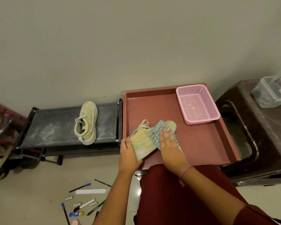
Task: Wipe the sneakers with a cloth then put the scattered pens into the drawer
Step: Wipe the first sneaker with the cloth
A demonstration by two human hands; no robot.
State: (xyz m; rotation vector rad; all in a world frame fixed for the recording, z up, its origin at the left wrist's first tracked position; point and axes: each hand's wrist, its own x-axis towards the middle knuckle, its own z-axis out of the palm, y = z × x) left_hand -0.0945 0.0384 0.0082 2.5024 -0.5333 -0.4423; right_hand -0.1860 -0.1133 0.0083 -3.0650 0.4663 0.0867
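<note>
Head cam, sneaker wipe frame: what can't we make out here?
- Sneaker in the drawer: its toe is hidden under the cloth and right hand; its heel sits behind the left hand.
- Pens on the floor: some cut off by the bottom edge and the left forearm, so no count.
- Clear boxes: cut off by the right edge, contents too blurred.

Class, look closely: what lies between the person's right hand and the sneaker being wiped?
In the head view, a striped cloth lies between the right hand and the sneaker, pressed flat under straight fingers.
</note>
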